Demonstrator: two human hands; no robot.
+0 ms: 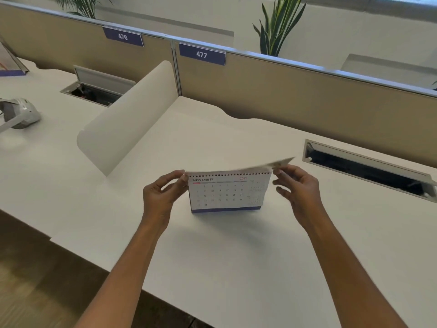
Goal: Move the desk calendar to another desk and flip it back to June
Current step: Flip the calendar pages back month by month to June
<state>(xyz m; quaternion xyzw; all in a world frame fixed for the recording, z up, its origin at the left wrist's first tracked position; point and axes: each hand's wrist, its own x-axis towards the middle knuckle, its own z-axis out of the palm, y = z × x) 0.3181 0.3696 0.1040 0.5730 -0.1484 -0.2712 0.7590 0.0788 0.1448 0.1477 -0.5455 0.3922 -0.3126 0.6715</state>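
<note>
A white desk calendar (228,192) with a blue base and spiral top stands on the white desk (236,256) labelled 477. Its facing page reads NOVEMBER. My left hand (163,195) pinches the top left corner of the calendar. My right hand (295,188) pinches the right edge of a lifted page (281,162), which is blurred and raised over the spiral binding.
A curved white divider (127,119) separates this desk from desk 476 on the left, where a grey headset (20,113) lies. Open cable trays (369,169) (94,88) sit near the beige partition (307,95). Plants stand behind. The desk's front edge runs diagonally at lower left.
</note>
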